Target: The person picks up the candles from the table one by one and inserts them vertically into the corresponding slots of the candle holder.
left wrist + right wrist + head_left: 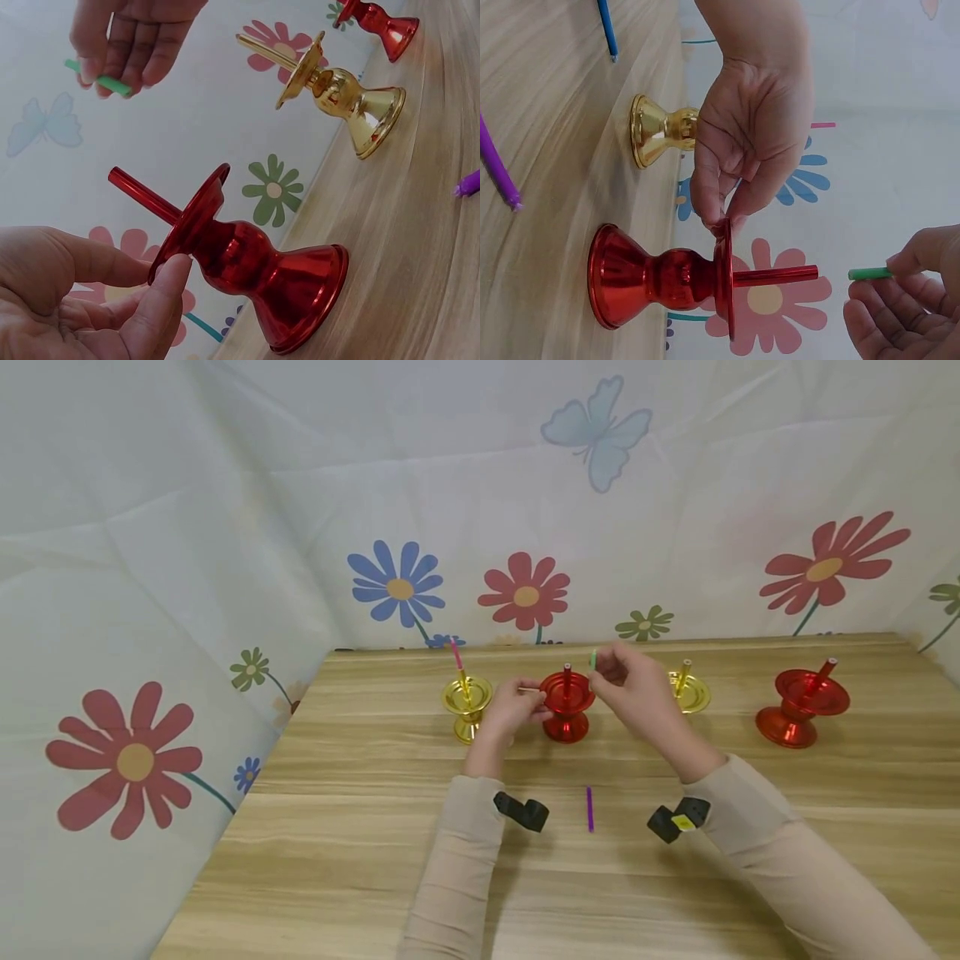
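Floral backdrop (465, 485) is hanging behind the centre red holder (567, 728); wood-grain tabletop (337, 860) is running under it. Right hand (637, 689) is hovering just right of that holder, fingers clamped on the green stick (868, 274). Left hand (516, 707) is holding its left side, fingers pinching the dish rim. Gold holder (467, 703) with pink stick (456, 656) is standing left of it; second gold holder (695, 695) and another red holder (801, 708) are standing right. Purple stick (590, 810) is lying in front; green stick is sitting just off its tube tip, apart.
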Available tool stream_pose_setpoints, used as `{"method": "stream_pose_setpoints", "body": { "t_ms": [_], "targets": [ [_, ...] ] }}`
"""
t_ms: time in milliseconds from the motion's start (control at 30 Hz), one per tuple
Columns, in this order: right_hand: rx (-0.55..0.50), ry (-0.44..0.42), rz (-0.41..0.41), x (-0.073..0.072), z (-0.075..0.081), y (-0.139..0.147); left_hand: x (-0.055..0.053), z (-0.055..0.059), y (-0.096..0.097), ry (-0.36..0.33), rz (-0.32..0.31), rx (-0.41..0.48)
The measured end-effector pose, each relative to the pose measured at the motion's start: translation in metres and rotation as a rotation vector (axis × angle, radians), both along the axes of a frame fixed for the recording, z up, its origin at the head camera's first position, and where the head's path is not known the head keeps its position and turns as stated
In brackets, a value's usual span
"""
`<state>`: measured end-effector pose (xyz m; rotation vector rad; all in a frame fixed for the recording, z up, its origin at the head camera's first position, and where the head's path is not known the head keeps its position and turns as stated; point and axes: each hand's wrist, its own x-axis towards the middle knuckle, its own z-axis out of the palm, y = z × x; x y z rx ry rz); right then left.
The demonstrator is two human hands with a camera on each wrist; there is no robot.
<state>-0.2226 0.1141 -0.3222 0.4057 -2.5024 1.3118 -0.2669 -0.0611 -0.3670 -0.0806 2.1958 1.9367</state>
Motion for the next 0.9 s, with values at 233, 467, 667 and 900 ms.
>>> {"method": "stream_pose_setpoints", "body": {
  "t_ms": [233, 467, 667, 900],
  "targets": [
    [-0.019, 0.008, 0.016, -0.008, 0.004, -0.002, 0.001, 0.002, 0.000, -0.005, -0.004, -0.001],
    [-0.037, 0.029, 0.023, -0.017, 0.004, -0.006, 0.001, 0.002, -0.001, -0.019, -0.002, -0.017],
    [-0.065, 0.043, 0.016, -0.025, 0.004, -0.010, 0.000, 0.003, -0.001, -0.024, -0.004, -0.011],
    [-0.067, 0.046, 0.022, -0.031, 0.002, -0.011, 0.004, 0.006, -0.002, -0.026, -0.011, -0.008]
  ]
}}
